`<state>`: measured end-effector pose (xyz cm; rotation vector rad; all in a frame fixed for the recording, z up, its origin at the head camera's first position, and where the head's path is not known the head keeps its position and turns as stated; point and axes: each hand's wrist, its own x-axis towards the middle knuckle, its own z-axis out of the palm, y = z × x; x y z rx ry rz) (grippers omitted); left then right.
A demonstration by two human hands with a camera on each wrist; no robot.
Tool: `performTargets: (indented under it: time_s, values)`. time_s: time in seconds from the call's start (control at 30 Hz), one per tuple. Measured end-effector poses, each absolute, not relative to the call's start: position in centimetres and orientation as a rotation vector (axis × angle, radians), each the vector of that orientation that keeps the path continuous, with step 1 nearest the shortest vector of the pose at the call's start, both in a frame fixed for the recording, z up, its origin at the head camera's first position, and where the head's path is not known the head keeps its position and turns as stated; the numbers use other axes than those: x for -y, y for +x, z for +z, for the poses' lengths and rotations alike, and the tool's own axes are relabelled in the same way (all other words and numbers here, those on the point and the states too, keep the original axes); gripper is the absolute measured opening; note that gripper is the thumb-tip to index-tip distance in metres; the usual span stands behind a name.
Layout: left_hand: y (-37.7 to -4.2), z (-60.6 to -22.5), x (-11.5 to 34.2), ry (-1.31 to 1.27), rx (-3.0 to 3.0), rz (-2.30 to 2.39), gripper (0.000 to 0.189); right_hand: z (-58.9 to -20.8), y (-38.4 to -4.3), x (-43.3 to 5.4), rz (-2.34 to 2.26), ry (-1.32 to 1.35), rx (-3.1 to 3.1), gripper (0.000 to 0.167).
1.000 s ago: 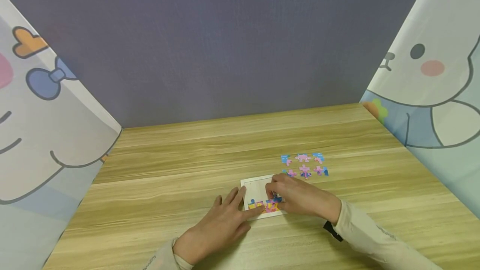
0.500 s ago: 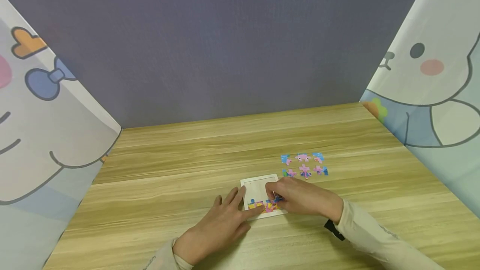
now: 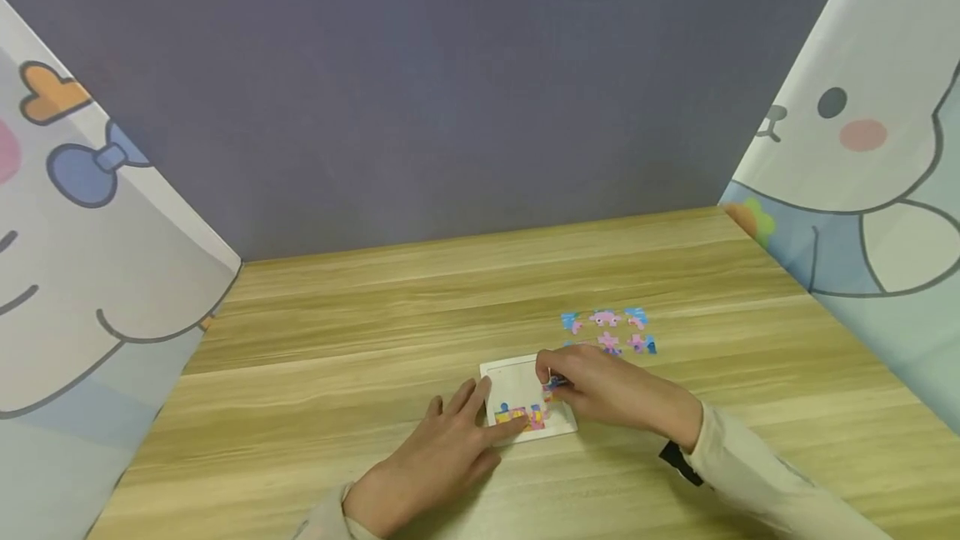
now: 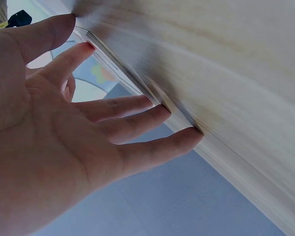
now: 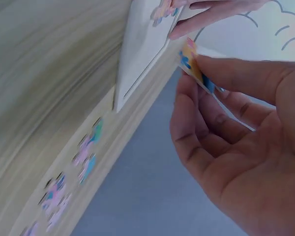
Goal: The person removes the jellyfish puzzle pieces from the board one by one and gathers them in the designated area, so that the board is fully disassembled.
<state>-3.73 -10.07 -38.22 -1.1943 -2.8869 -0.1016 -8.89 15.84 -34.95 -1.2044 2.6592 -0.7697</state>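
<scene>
Pinching a jigsaw piece point(image 5: 191, 61) in my right hand point(image 3: 611, 388), I rest my left hand point(image 3: 444, 450), fingers extended, on the left of the puzzle tray point(image 3: 516, 387), probably steadying it.

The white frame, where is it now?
In the head view, the white frame lies on the table between the left hand and the right hand, below and left of the loose puzzle pieces.

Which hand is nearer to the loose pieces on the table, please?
Right. The right hand, pinching a piece, is just below the loose pieces in the head view, partly hiding them; the left hand is farther left, at the frame.
</scene>
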Motion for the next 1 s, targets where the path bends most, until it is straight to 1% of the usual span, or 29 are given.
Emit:
performTargets:
  time_s: [0.2, 0.37, 0.6, 0.73, 1.0]
  values:
    - [-3.6, -38.3, 10.2, -1.185, 2.913, -0.158, 0.055, -35.2, -8.5, -17.5, -0.876, -1.143, -2.74, 0.013]
    - [-3.6, -38.5, 10.2, -1.188, 2.885, -0.149, 0.055, -35.7, -8.1, -19.2, -0.964, -1.095, -2.815, 0.016]
    - [-3.6, -38.6, 10.3, -1.203, 2.834, -0.114, 0.053, -36.5, -7.6, -21.4, -1.188, -0.938, -2.71, 0.016]
    - [-3.6, -38.6, 10.3, -1.183, 2.827, -0.117, 0.05, -36.9, -7.9, -22.2, -1.194, -0.91, -2.709, 0.016]
    - [-3.6, -38.5, 10.3, -1.185, 2.85, -0.141, 0.05, -37.2, -8.3, -23.9, -1.215, -0.837, -2.733, 0.022]
